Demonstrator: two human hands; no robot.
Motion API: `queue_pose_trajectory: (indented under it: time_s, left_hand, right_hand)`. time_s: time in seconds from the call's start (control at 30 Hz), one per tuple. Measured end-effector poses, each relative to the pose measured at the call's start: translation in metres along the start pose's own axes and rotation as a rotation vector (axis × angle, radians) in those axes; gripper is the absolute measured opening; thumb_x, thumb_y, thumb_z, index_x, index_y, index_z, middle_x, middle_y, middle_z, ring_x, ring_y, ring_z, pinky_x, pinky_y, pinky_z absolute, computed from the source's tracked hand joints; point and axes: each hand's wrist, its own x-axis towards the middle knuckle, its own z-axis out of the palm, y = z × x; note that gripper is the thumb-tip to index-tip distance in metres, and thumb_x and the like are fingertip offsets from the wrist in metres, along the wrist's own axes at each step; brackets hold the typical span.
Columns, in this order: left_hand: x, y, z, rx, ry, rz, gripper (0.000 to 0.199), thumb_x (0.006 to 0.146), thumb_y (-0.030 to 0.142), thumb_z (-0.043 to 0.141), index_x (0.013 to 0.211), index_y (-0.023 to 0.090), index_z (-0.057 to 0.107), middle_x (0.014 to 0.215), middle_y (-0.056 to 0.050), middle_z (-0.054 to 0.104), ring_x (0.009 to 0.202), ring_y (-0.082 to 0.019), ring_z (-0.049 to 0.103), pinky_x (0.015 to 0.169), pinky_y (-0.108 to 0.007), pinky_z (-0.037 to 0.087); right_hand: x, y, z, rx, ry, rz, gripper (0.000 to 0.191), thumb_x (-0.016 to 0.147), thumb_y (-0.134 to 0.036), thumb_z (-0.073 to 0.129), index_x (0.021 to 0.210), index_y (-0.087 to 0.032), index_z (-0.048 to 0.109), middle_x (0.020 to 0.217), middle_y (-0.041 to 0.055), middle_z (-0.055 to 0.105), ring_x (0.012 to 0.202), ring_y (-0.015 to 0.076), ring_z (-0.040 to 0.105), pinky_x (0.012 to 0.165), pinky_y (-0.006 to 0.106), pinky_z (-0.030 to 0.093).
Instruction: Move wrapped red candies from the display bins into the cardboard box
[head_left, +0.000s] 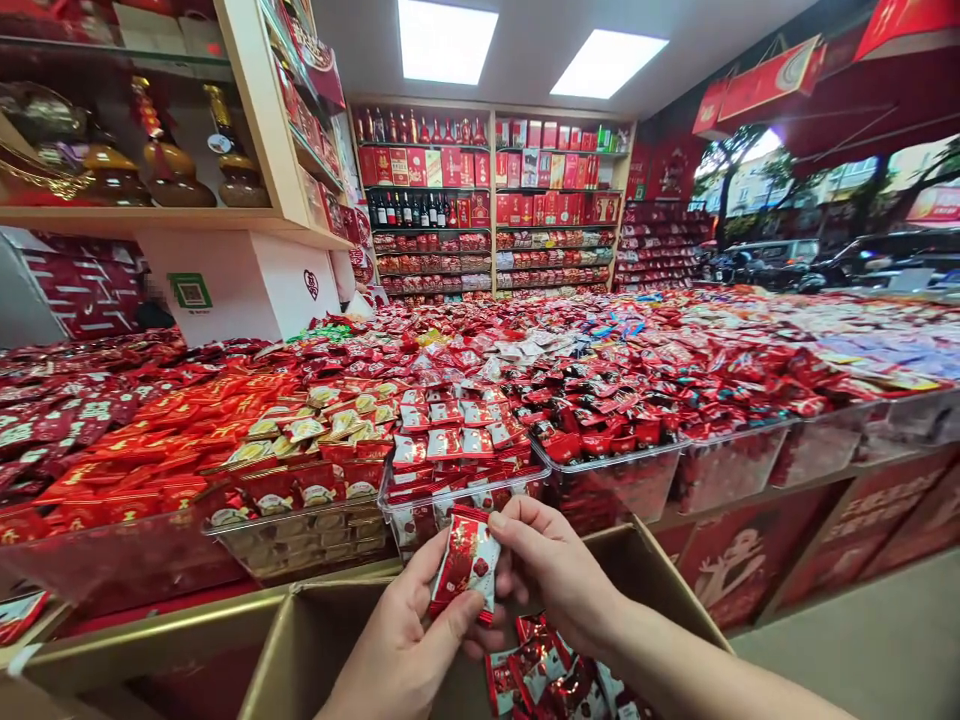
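Observation:
A red and white candy packet point(466, 562) with shiny printing is held up in the lower middle of the head view. My left hand point(420, 625) grips its lower left side, thumb across the front. At the packet's upper right edge, my right hand point(551, 565) pinches it between thumb and fingers. Below both hands, several similar red and white packets point(544, 668) lie in an open cardboard box point(274, 650). Just beyond the hands stands a clear plastic bin point(465, 492) filled with matching packets in neat rows.
More clear bins point(611, 485) of wrapped sweets run left and right across the display. Gold-labelled packets point(315, 490) fill the neighbouring bin on the left. Shelves point(493, 200) with bottles and red boxes stand at the back. A wooden cabinet point(247, 100) juts in at upper left.

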Motion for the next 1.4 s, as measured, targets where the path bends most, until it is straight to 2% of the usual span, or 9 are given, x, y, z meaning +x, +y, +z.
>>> queue_pose_trajectory:
  time_s: [0.33,0.43,0.53,0.6,0.73,0.93,1.13,1.27,1.4]
  left_hand:
    - [0.003,0.007,-0.011,0.019,0.351,0.117,0.066,0.067,0.042,0.063,0.122,0.025,0.032,0.052,0.005,0.057,0.048,-0.011,0.049,0.042,-0.018,0.04]
    - [0.003,0.007,-0.017,0.104,0.323,0.164,0.064,0.071,0.043,0.058,0.125,0.029,0.027,0.056,0.005,0.057,0.05,-0.01,0.046,0.044,-0.017,0.039]
    - [0.003,0.006,-0.02,0.093,0.249,0.133,0.065,0.072,0.044,0.057,0.125,0.029,0.024,0.057,0.005,0.056,0.047,-0.01,0.044,0.041,-0.017,0.038]
    - [0.002,0.006,-0.019,0.044,0.231,0.108,0.065,0.071,0.043,0.059,0.125,0.028,0.025,0.052,0.006,0.053,0.043,-0.008,0.041,0.037,-0.015,0.034]
    - [0.0,0.01,-0.017,-0.061,0.216,0.072,0.067,0.068,0.04,0.062,0.124,0.026,0.029,0.042,0.008,0.046,0.035,-0.005,0.032,0.031,-0.012,0.026]
    - [0.0,0.011,-0.019,-0.225,0.146,0.014,0.063,0.068,0.04,0.063,0.121,0.025,0.034,0.038,0.009,0.045,0.031,-0.002,0.027,0.03,-0.01,0.023]
    - [0.001,0.012,-0.023,-0.279,0.245,0.037,0.051,0.074,0.045,0.053,0.117,0.022,0.04,0.041,0.007,0.046,0.035,-0.006,0.034,0.032,-0.013,0.029]
    - [0.007,0.004,-0.032,-0.151,0.265,0.106,0.048,0.074,0.043,0.053,0.114,0.019,0.04,0.042,0.008,0.047,0.037,-0.007,0.035,0.035,-0.014,0.03]
    - [0.012,-0.005,-0.038,-0.066,0.221,0.121,0.043,0.076,0.041,0.052,0.11,0.018,0.041,0.043,0.009,0.045,0.036,-0.006,0.033,0.035,-0.015,0.027]
  right_hand:
    - [0.003,0.002,-0.004,-0.23,-0.089,-0.051,0.025,0.07,-0.036,0.058,0.069,-0.015,0.043,0.049,-0.0031,0.053,0.04,0.0049,0.043,0.041,0.016,0.031]
    - [-0.001,0.007,-0.008,-0.451,-0.139,-0.361,0.037,0.07,-0.03,0.06,0.1,-0.016,0.044,0.088,0.0081,0.059,0.066,0.0118,0.055,0.051,0.021,0.043]
    - [-0.003,0.01,-0.015,-0.882,-0.162,-0.767,0.066,0.07,-0.017,0.057,0.127,-0.019,0.025,0.131,0.0159,0.032,0.109,0.0216,0.043,0.08,0.032,0.044]
    - [-0.001,0.01,-0.019,-1.116,-0.129,-0.967,0.06,0.074,-0.009,0.049,0.129,-0.018,0.026,0.137,0.0151,0.024,0.119,0.0225,0.032,0.091,0.037,0.038]
    - [0.002,0.004,-0.02,-1.316,-0.166,-1.201,0.037,0.081,-0.012,0.046,0.118,-0.017,0.044,0.115,0.0113,0.054,0.102,0.0171,0.048,0.083,0.031,0.043]
    - [-0.003,-0.001,-0.018,-1.391,-0.237,-1.224,0.033,0.084,-0.016,0.042,0.116,-0.013,0.045,0.101,0.0107,0.062,0.08,0.0153,0.054,0.064,0.029,0.045]
    - [-0.004,-0.001,-0.018,-1.303,-0.187,-1.264,0.032,0.082,-0.01,0.042,0.114,-0.011,0.045,0.097,0.0107,0.061,0.083,0.0154,0.053,0.07,0.029,0.045]
    - [0.017,-0.022,-0.013,-1.415,-0.063,-1.205,0.033,0.084,-0.007,0.037,0.115,-0.013,0.045,0.106,0.0111,0.056,0.096,0.0155,0.049,0.08,0.029,0.043]
    - [0.057,-0.042,0.007,-1.621,0.026,-1.074,0.02,0.083,-0.014,0.042,0.096,-0.014,0.057,0.087,0.0078,0.06,0.082,0.0155,0.053,0.072,0.026,0.043]
